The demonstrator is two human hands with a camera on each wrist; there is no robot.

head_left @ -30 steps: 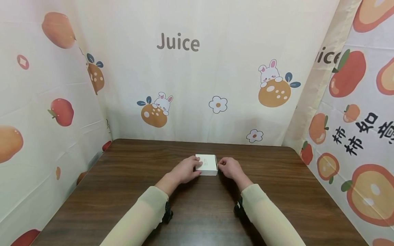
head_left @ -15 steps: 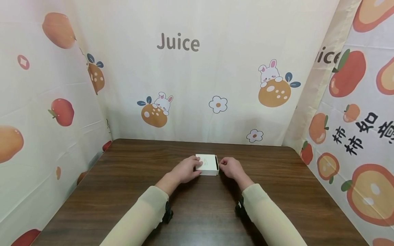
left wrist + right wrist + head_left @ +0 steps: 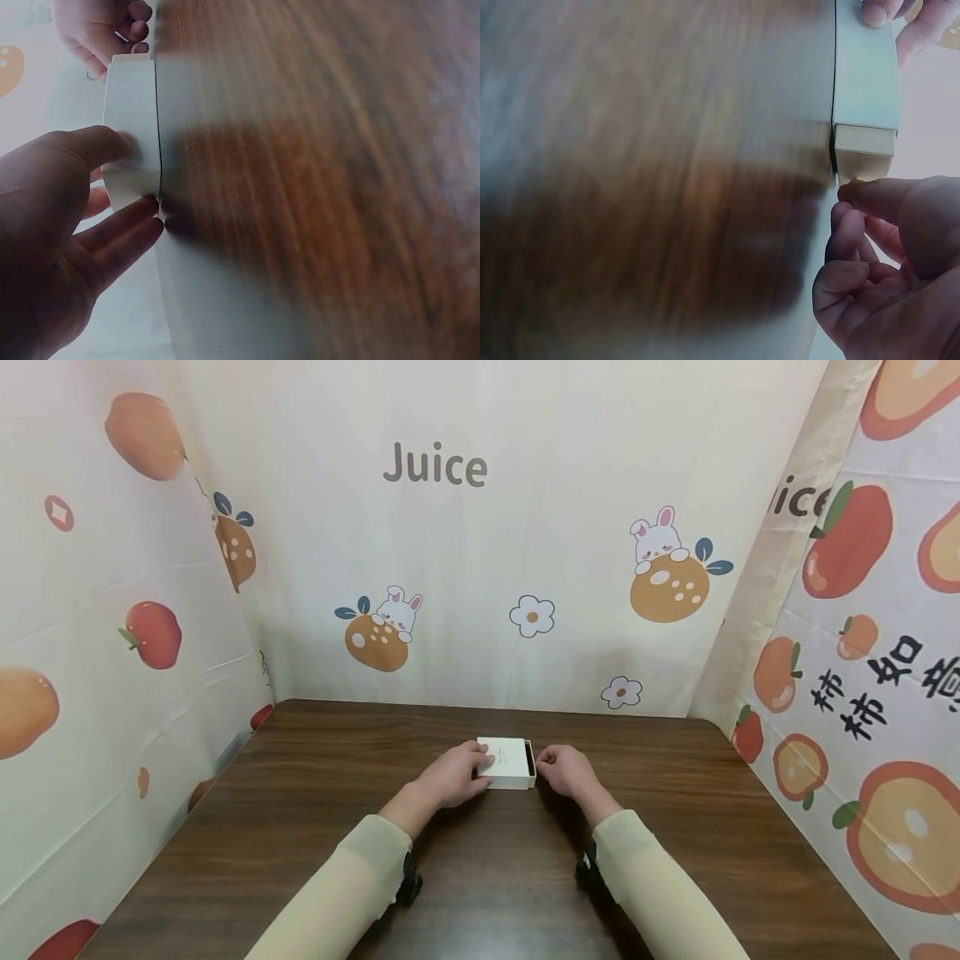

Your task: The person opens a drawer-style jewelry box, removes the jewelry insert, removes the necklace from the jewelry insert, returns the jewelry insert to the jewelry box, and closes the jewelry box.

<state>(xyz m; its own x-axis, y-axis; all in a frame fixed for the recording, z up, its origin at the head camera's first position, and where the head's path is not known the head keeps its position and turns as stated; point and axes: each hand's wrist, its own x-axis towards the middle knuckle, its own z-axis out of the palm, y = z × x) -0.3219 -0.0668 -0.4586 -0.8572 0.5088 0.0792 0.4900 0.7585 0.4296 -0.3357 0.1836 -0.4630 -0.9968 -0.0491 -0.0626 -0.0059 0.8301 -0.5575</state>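
Observation:
A small white drawer box lies flat on the table, with faint print on its top. Its inner tray sticks out a little on the right, leaving a dark gap between the sleeve's edge and the tray's end wall. My left hand grips the sleeve's left end, thumb on the near side and fingers over the top and far side. At the tray's outer end, my right hand pinches with thumb and forefinger, the other fingers curled. What exactly lies between those fingertips is mostly hidden.
The dark wood table reaches back to a pale curtain printed with fruit and rabbits. More printed cloth hangs on the left and right sides. Black wrist straps sit at both sleeves.
The right hand has moved slightly right, and the inner tray has slid farther out of the sleeve, widening the dark gap. The left hand and sleeve have stayed in place.

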